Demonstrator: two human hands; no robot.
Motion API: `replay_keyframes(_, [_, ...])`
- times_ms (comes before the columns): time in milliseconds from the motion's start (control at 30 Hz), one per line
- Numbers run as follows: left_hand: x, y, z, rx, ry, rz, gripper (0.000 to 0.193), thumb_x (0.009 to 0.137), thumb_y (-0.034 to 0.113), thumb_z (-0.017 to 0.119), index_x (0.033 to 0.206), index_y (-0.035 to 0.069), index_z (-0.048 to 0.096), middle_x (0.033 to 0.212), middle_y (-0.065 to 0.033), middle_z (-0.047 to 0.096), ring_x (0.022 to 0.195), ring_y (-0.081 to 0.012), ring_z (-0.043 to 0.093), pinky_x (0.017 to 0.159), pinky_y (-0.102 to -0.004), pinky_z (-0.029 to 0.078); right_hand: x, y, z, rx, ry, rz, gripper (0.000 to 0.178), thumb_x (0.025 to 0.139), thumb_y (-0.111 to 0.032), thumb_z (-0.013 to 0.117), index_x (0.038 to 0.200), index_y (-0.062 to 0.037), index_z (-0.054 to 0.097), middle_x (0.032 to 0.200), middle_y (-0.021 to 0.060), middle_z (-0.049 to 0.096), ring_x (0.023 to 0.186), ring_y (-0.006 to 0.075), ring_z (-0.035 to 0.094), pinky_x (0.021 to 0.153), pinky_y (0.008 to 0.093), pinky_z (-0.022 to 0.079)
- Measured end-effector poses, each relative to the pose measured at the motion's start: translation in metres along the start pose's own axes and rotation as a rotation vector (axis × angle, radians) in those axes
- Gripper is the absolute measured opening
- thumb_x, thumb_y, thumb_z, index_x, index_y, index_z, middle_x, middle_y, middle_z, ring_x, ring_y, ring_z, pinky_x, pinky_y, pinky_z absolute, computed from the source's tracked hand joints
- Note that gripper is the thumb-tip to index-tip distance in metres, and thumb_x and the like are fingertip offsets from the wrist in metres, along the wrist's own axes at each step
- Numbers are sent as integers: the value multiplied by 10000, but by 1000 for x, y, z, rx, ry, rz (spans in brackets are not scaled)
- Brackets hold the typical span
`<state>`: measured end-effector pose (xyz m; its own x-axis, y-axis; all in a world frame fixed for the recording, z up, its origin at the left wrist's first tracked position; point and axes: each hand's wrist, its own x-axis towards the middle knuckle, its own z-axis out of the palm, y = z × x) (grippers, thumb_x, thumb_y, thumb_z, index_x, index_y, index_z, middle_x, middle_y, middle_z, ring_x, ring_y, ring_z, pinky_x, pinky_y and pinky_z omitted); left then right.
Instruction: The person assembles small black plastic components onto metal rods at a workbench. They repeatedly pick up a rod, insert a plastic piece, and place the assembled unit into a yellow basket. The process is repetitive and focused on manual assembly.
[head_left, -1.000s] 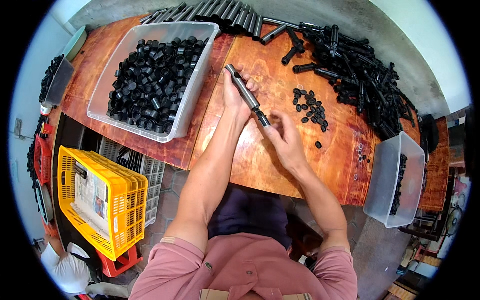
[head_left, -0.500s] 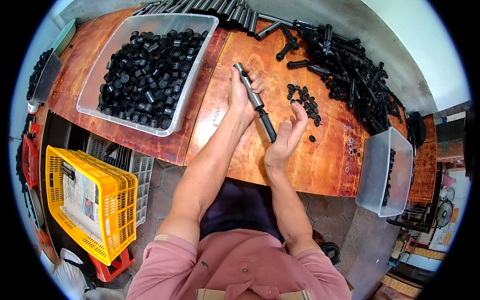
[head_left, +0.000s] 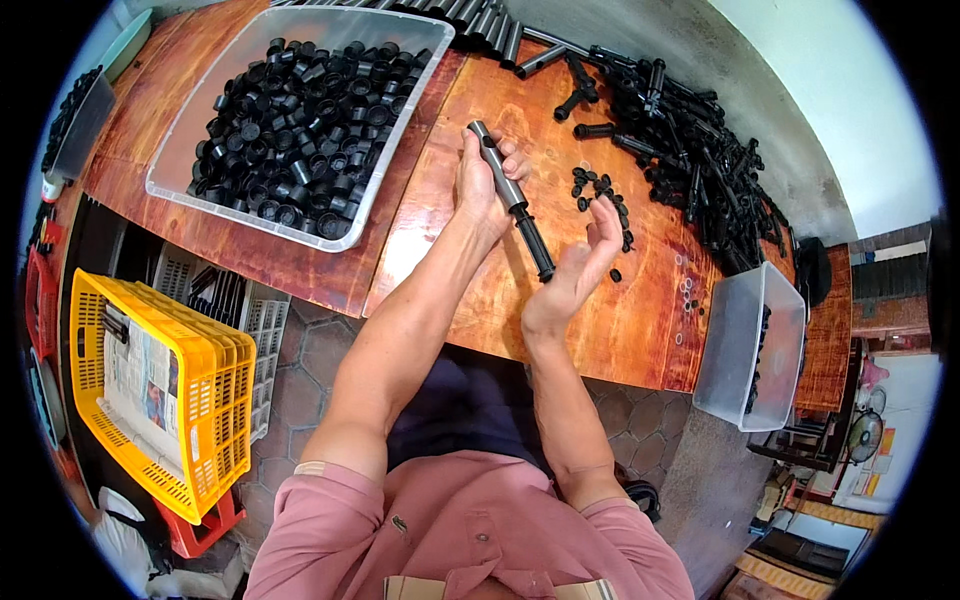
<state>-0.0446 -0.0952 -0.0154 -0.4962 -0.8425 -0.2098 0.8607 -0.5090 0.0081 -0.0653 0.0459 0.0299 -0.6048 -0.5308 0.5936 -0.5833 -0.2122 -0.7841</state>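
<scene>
Gripping a metal tube point(head_left: 488, 146) at an angle above a stained wooden desk point(head_left: 440, 262), a worker in a pink shirt keeps the left hand point(head_left: 484, 190) clamped around its shaft, as a ribbed black plastic rod point(head_left: 534, 248) juts from the lower end. The right hand point(head_left: 572, 270) is open, holding nothing, its fingers apart and its palm beside the rod's tip; whether they touch cannot be told. To the left, a clear plastic bin point(head_left: 235, 75) brims with black caps point(head_left: 290, 145). Small black discs point(head_left: 605, 190) lie scattered beyond the right hand, near a tangled heap of black plastic fittings point(head_left: 700, 155). More metal tubes point(head_left: 490, 34) line the desk's far edge. A second clear bin point(head_left: 728, 345) stands at right, while a yellow crate point(head_left: 222, 400) holding newspaper point(head_left: 150, 378) sits at lower left.
</scene>
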Motion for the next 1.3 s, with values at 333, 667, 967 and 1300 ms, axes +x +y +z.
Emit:
replay_keyframes(333, [-10, -13, 1, 39, -37, -52, 452, 1082, 511, 302, 975, 116, 492, 736, -21, 498, 538, -125, 422, 507, -273, 358, -1, 15, 4, -13, 25, 10, 600, 1065, -478, 349, 1371, 32, 425, 1431, 165, 421, 1365, 275, 372, 1167, 421, 231])
replay_keyframes(667, [-13, -23, 2, 78, -60, -58, 437, 1085, 490, 314, 1012, 102, 500, 748, -34, 505, 540, -132, 421, 518, -277, 369, -3, 16, -3, 132, 106, 195, 499, 1074, -389, 379, 1352, 22, 431, 1392, 167, 433, 1358, 277, 373, 1170, 420, 221])
replay_keyframes(967, [-16, -21, 6, 110, -107, -89, 430, 1085, 495, 313, 1028, 109, 493, 742, -28, 522, 526, -131, 438, 505, -278, 366, -8, 14, -2, 156, 105, 249, 462, 1083, -348, 338, 1339, 22, 440, 1357, 154, 454, 1338, 267, 382, 1165, 408, 221])
replay_keyframes(1300, [-12, -18, 10, 87, -40, -88, 400, 1062, 485, 421, 997, 97, 497, 756, -48, 545, 577, -158, 487, 526, -291, 409, 10, 29, -6, 312, -10, 511, 453, 1073, -446, 401, 1211, -44, 557, 1230, 98, 537, 1180, 203, 494, 1024, 404, 376])
